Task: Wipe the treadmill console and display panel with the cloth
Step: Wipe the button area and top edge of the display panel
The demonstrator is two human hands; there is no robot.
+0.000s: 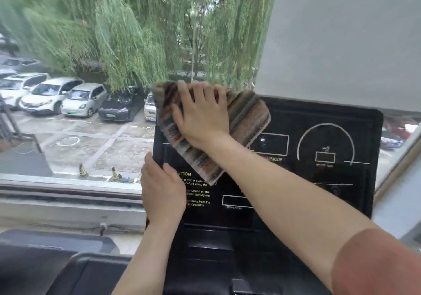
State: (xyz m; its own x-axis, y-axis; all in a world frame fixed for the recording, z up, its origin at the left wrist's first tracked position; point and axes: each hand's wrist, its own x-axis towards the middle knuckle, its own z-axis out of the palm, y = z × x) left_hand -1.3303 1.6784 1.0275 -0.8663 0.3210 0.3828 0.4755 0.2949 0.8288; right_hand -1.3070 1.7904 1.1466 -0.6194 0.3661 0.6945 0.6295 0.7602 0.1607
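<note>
Head view looks down on a glossy black treadmill console [284, 203], a flat rectangular slab with rounded corners, standing before a large window [114, 44]. Its display panel [319, 149] carries thin white line graphics: a half-circle arc with a small box under it, several outlined rectangles, and a horizontal rule. Printed text is partly covered; readable bits include yellow "UTION", white lines such as "the owner's man…", "before using the", "stand on the", "starting the", "away from the", "operation", and a label ending in "MODE". A cloth [248, 117], soft and napped with blurred stripes of brown, grey, rust and blue, lies folded across the upper left corner of the console, its lower end trailing down toward the warning text. The right hand [202, 117] lies flat on the cloth with fingers spread, pressing it against the panel; the arm wears a rust-coloured sleeve [376, 262]. The left hand [161, 192] grips the console's left edge, thumb on the front face and fingers wrapped behind. Below the panel sits a matte black recessed tray [211, 244]. Through the glass hang green willow branches [127, 32] over a paved lot with parked cars [52, 96]. A pale wall [341, 44] fills the upper right.
</note>
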